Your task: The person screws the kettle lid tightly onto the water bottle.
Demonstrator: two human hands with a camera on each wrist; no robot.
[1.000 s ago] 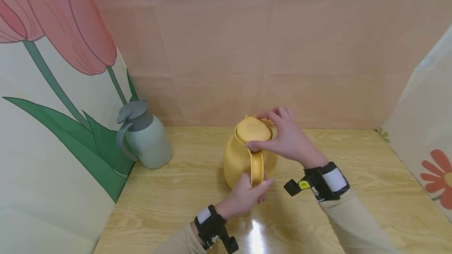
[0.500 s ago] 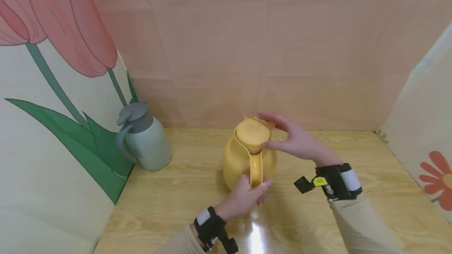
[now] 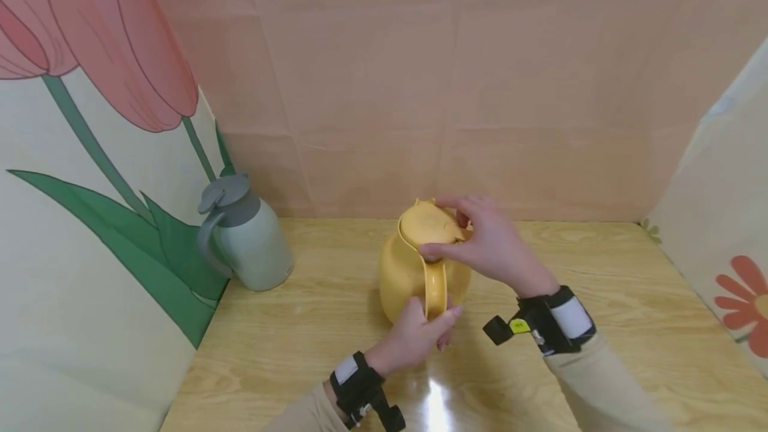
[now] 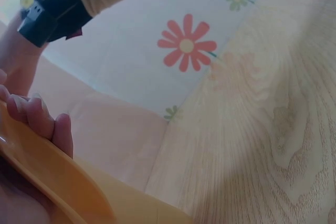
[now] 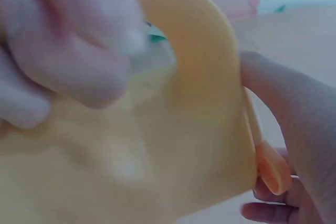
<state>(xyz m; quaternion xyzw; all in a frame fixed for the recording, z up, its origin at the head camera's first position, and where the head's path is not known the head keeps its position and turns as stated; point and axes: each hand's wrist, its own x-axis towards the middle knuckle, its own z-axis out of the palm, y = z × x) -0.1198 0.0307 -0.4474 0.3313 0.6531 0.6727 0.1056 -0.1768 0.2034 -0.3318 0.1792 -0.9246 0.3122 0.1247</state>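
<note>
A yellow jug [image 3: 401, 279] with a round lid [image 3: 427, 225] stands on the wooden table, its handle towards me. My left hand [image 3: 414, 333] grips that handle [image 3: 435, 289] low down, with the thumb across it. At the top, my right hand [image 3: 489, 239] holds the lid's edge between the thumb on the near side and bent fingers on the far side. Blurred fingers [image 5: 73, 45] lie close to the camera in the right wrist view, in front of the yellow jug body. Much of the jug's right side is hidden behind my right hand.
A pale green jug [image 3: 258, 249] with a grey lid and handle stands at the table's back left. Pink cloth [image 3: 372, 85] hangs behind the table [image 3: 288, 352]. Flower-printed sheets flank it, with a big tulip [image 3: 120, 39] on the left.
Half a second ago my right hand was spread wider and farther right at the lid; it has moved back left and closed in on the edge. My left hand keeps its grip.
</note>
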